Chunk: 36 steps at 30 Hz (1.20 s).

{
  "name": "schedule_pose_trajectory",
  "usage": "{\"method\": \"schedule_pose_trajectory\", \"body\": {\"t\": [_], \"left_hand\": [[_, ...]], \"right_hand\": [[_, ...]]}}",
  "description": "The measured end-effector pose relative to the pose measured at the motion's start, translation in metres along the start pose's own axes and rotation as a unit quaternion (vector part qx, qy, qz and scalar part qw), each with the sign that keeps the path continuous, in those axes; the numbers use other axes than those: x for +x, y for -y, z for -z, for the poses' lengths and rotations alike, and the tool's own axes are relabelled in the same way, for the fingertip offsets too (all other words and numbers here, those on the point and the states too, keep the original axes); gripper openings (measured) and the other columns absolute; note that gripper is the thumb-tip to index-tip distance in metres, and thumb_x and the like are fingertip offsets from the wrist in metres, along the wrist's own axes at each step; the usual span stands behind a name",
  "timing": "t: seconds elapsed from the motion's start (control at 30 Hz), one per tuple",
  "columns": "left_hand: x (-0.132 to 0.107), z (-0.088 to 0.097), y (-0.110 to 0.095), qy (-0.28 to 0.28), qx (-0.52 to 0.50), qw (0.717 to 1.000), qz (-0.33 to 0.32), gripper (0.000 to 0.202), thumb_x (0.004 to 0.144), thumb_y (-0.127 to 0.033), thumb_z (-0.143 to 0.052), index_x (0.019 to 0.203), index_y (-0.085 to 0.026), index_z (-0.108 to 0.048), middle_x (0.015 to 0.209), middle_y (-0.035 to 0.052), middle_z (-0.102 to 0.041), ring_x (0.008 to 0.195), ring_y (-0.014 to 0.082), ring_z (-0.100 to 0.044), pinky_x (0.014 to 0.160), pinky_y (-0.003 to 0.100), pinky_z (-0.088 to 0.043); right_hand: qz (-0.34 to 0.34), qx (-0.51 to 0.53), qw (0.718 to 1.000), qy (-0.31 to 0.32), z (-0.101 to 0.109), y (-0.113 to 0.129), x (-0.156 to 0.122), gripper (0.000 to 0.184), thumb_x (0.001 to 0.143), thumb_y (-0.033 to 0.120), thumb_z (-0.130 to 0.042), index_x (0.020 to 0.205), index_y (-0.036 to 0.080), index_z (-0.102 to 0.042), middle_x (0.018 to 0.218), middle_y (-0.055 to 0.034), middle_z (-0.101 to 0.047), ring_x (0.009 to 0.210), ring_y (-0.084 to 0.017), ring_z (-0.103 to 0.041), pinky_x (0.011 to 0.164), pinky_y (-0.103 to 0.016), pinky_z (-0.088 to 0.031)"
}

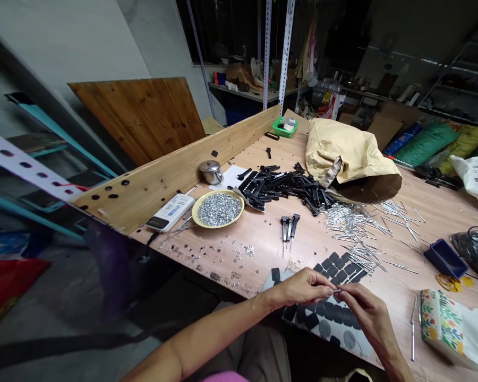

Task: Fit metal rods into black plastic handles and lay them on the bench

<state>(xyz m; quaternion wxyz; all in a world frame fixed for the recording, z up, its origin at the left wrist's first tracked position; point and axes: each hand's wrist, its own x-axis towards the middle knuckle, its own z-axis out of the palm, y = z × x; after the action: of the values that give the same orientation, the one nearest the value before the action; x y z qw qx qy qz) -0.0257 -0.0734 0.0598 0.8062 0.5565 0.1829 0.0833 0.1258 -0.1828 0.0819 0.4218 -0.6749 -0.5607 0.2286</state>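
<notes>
Metal pin [336, 291] pinched narrowly between the left hand [302, 289] and right hand [366, 313], over a sheet of black pads [322, 313] near the wooden counter's [263, 249] near edge; a white plastic bag's [475, 178] printing is unreadable.

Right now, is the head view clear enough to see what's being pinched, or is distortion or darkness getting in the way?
Head view: the table is well lit and fairly sharp, but the wide lens warps the edges, bending the perforated strip. The far shelf falls into shadow. The item pinched between the left hand and right hand is too small to identify.
</notes>
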Motion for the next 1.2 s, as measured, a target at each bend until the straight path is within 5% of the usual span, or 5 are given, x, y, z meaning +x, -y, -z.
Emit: {"method": "schedule_pose_trajectory", "body": {"t": [0.37, 0.6, 0.97, 1.07, 1.2], "left_hand": [[0.002, 0.002, -0.002, 0.026, 0.045, 0.999, -0.012, 0.031, 0.081, -0.029, -0.059, 0.102, -0.009, -0.068, 0.043, -0.0084, -0.036, 0.041, 0.0037, -0.03, 0.041, 0.017, -0.022], [0.001, 0.0, -0.002, -0.031, 0.266, 0.958, -0.103, 0.021, 0.084, -0.021, -0.053, 0.093, -0.013, -0.071, 0.072, 0.002, -0.067, 0.064, 0.0095, -0.055, 0.058, 0.016, -0.04], [0.006, 0.006, 0.017, -0.051, 0.676, 0.646, -0.351, 0.028, 0.089, -0.01, -0.034, 0.096, -0.012, -0.061, 0.063, 0.0032, -0.059, 0.059, 0.0131, -0.057, 0.05, 0.02, -0.041], [0.009, 0.009, 0.018, -0.05, 0.696, 0.62, -0.358, 0.027, 0.09, -0.01, -0.034, 0.095, -0.013, -0.06, 0.062, 0.0019, -0.057, 0.058, 0.0125, -0.057, 0.048, 0.02, -0.039], [0.013, 0.01, 0.025, -0.066, 0.682, 0.649, -0.33, 0.024, 0.09, -0.012, -0.036, 0.095, -0.015, -0.06, 0.063, 0.0006, -0.058, 0.059, 0.012, -0.058, 0.051, 0.02, -0.04]], "right_hand": [[-0.075, 0.055, 0.996, 0.009, 0.006, -0.004, 0.001, 0.031, 0.066, 0.052, -0.069, 0.068, 0.021, -0.071, 0.067, -0.0047, -0.068, 0.059, -0.016, -0.064, 0.053, -0.022, -0.051], [-0.003, -0.023, 1.0, -0.002, 0.008, -0.001, 0.0, 0.025, 0.071, 0.048, -0.066, 0.069, 0.023, -0.071, 0.068, -0.0044, -0.069, 0.063, -0.018, -0.065, 0.059, -0.026, -0.053], [-0.332, 0.224, 0.916, -0.004, -0.005, 0.005, -0.004, 0.04, 0.047, 0.054, -0.079, 0.059, 0.018, -0.065, 0.053, 0.001, -0.059, 0.049, -0.011, -0.055, 0.053, -0.024, -0.05], [-0.398, 0.287, 0.872, 0.01, -0.008, 0.006, -0.003, 0.043, 0.041, 0.053, -0.082, 0.056, 0.018, -0.062, 0.05, 0.0023, -0.057, 0.045, -0.009, -0.052, 0.052, -0.025, -0.05], [-0.315, 0.176, 0.932, -0.03, -0.011, 0.004, 0.0, 0.044, 0.047, 0.058, -0.077, 0.058, 0.017, -0.065, 0.05, 0.0005, -0.058, 0.048, -0.012, -0.054, 0.051, -0.025, -0.048]]}}
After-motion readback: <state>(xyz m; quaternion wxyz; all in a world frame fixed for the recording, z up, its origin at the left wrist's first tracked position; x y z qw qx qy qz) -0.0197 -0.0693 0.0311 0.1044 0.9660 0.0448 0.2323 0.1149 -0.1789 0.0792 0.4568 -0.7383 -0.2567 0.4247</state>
